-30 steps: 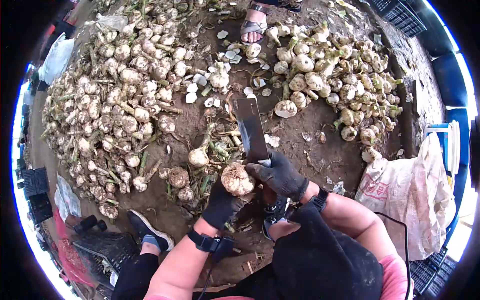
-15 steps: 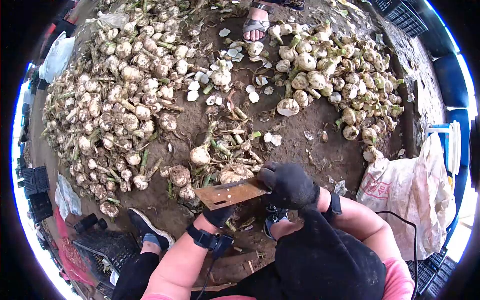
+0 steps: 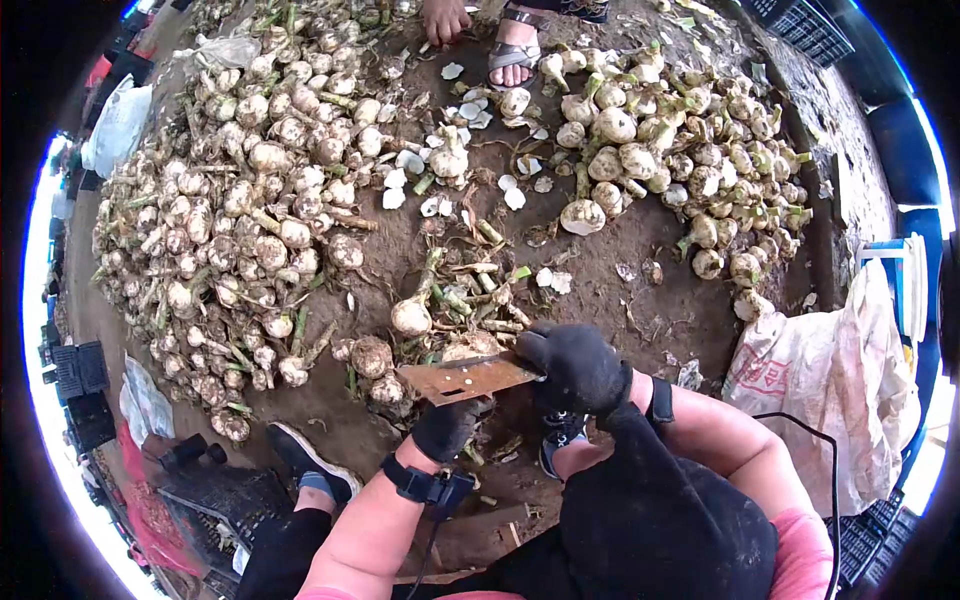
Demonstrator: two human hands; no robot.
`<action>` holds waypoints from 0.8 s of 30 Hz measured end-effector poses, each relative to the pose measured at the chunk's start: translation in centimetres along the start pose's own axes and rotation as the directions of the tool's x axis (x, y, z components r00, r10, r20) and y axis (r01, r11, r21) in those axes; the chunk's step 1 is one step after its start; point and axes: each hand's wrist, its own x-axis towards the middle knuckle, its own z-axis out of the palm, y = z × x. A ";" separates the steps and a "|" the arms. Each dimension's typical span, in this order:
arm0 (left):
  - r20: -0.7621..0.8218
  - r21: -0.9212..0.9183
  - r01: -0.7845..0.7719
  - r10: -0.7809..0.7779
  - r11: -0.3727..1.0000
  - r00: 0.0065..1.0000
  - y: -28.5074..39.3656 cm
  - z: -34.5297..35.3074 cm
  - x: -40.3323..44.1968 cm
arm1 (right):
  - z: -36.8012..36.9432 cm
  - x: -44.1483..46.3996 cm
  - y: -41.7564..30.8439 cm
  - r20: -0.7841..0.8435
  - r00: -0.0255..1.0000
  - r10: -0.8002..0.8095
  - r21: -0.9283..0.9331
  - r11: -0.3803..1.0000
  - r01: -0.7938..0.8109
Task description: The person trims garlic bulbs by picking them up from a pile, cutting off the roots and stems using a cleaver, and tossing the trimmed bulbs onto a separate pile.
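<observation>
My right hand (image 3: 578, 366), in a dark glove, is closed on the handle of a wide cleaver (image 3: 465, 380). The rusty blade lies flat and points left, with a slot near its far end. Under the blade is my gloved left hand (image 3: 446, 428), its fingers partly hidden. A pale bulb (image 3: 472, 346) shows just beyond the blade's edge; whether my left hand touches it is hidden. Cut stalks (image 3: 485, 285) and a bulb with its stem (image 3: 411, 316) lie on the soil beyond.
A large heap of dirty bulbs (image 3: 240, 200) spreads at the left, a second heap (image 3: 690, 160) at the right. Another person's hand (image 3: 445, 20) and sandalled foot (image 3: 514, 55) are at the top. A white sack (image 3: 810, 390) stands at the right, a black crate (image 3: 225, 500) lower left.
The cleaver has swung from upright to flat, pointing left over my left hand. The bulb that was in plain view is now mostly covered. Another person's hand has appeared at the top.
</observation>
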 end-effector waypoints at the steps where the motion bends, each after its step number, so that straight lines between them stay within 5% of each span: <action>1: 0.012 0.169 -0.103 0.102 0.980 0.995 1.2 -0.2 0.0 | 0.0 0.1 -0.1 -0.035 0.999 -0.004 0.029 1.000 0.005; 6: -0.053 0.082 -0.036 0.040 0.996 0.998 1.2 -0.1 0.3 | 1.1 0.0 1.0 -0.046 0.997 0.056 0.001 0.998 -0.056; 10: -0.049 0.338 -0.184 0.213 0.923 0.976 1.3 0.1 1.3 | 0.7 0.0 0.7 -0.069 0.994 0.088 -0.001 0.996 -0.088; 13: -0.101 0.056 -0.092 0.098 0.994 0.990 3.0 0.0 1.1 | 2.0 -0.5 1.0 -0.090 0.978 0.189 0.016 0.982 -0.189; 17: -0.131 -0.186 0.064 -0.089 0.980 0.987 3.2 -0.1 1.1 | 1.3 -0.1 1.4 -0.107 0.985 0.138 0.081 0.988 -0.129; 19: 0.036 0.290 -0.180 0.177 0.940 0.984 2.2 -0.9 0.5 | 0.4 -0.2 1.2 -0.024 0.998 0.061 -0.016 0.998 -0.062; 20: 0.035 0.287 -0.176 0.173 0.942 0.984 2.1 -0.7 0.3 | 0.7 0.0 1.7 -0.020 0.998 0.063 -0.015 0.998 -0.064; 22: -0.004 -0.153 0.087 -0.089 0.984 0.996 3.0 -0.5 0.5 | 1.5 0.4 3.2 -0.097 0.995 -0.037 0.031 0.999 0.041; 24: 0.033 -0.099 0.103 -0.100 0.990 0.994 4.0 -1.2 1.7 | 2.3 -0.1 3.5 -0.105 0.994 0.027 0.037 0.999 -0.023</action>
